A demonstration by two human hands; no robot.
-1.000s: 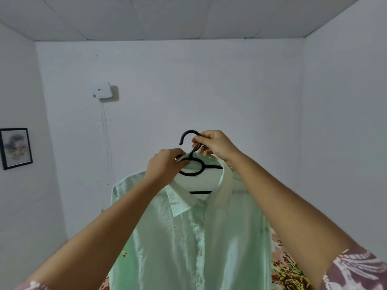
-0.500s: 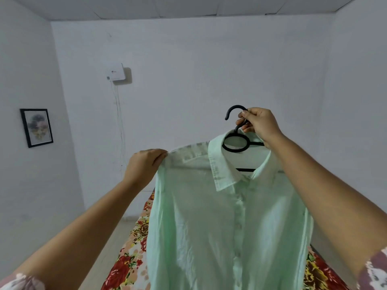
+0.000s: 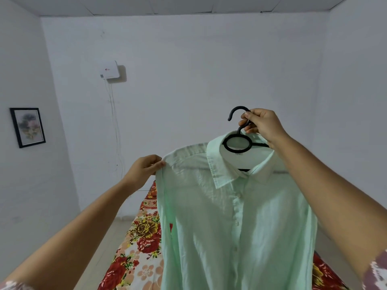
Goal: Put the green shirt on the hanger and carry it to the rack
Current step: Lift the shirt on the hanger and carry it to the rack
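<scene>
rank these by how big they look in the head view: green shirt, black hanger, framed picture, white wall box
1. green shirt, by far
2-3. framed picture and black hanger: they look alike; the hanger is nearer and partly hidden in the shirt, so unranked
4. white wall box

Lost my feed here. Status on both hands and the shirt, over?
Right hand grips hanger at its hook. Left hand pinches green shirt shoulder. Shirt hangs on hanger. Floral bedspread below.

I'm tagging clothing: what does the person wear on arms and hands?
No gloves, rings or watch on the left hand or right hand. Short sleeves: the right sleeve is maroon with white patterning; the left sleeve barely shows.
</scene>
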